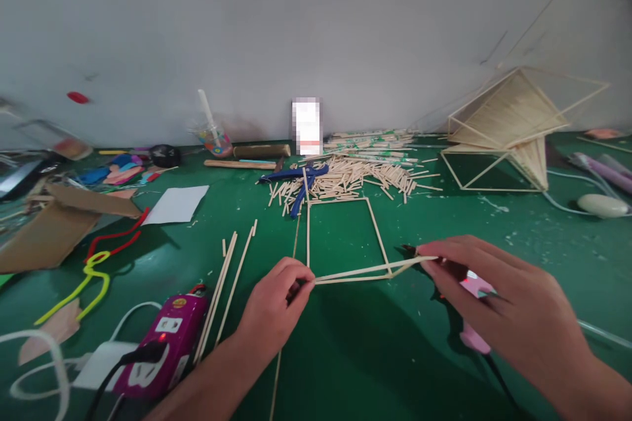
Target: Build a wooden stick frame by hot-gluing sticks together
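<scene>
Right hand (513, 306) covers the middle of a pink tool (475, 339); grip on it or mere overlap, cannot tell. Left hand (276, 302) hides one end of a thin stick (365, 270) and the near-left corner of the stick frame (378, 237). Upright screen (307, 125): pixelated, unreadable. Cardboard (49, 237): cut by left edge. Wrapper print (380, 139): too small.

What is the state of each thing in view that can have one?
Left hand: fingers closed on the thin stick.
Right hand: fingers closed on the stick's other end.
Wooden frame: four sides in place.
Purple power strip: red light on.
Black plug: inserted in the strip.
Screen: upright, bright, contents pixelated.
Blue pliers: handles spread apart.
White paper: lying flat.
Yellow pipe cleaner: bent, looped.
Pink tool: partly hidden; cannot tell if on.
</scene>
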`<state>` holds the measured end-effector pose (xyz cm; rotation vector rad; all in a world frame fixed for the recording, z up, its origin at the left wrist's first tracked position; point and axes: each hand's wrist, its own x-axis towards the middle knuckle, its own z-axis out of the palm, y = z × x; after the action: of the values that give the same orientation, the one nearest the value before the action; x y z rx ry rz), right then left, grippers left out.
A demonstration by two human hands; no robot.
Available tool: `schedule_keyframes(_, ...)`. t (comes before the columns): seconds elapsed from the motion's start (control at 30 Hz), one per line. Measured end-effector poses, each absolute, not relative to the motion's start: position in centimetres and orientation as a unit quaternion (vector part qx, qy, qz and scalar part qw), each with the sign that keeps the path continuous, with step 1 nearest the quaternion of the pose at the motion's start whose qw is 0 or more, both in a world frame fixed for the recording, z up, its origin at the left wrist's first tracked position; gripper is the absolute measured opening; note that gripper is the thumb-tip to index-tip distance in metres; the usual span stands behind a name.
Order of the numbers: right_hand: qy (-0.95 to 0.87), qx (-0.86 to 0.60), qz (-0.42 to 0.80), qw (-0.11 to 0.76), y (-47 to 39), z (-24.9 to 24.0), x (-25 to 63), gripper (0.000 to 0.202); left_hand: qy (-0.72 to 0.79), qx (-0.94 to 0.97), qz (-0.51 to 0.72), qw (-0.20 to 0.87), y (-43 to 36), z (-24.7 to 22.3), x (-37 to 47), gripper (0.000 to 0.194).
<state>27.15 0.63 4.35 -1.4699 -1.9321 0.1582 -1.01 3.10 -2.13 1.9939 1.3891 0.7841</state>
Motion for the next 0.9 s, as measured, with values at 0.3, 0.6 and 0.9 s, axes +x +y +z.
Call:
schedule_keyframes(0.3, -0.809, -0.471, 0.119, 0.332, -1.2, 6.7, 27.0, 0.012, 0.444, 0.468, 0.568, 0.511, 2.0, 3.0, -2.2, 0.016)
schedule_keyframes(0.6, -0.836, -0.439, 0.210, 0.252, -2.5, 4.1, 21.2, 0.015, 0.413, 0.625, 0.453, 0.483, -0.2, 2.0, 0.3, 0.017)
schedule_keyframes(0.9, -0.766, -0.477, 0.197, 0.383, -1.2, 7.7, 22.2, 0.011, 0.384, 0.828, 0.320, 0.253, 0.1, 2.6, 0.2, 0.031)
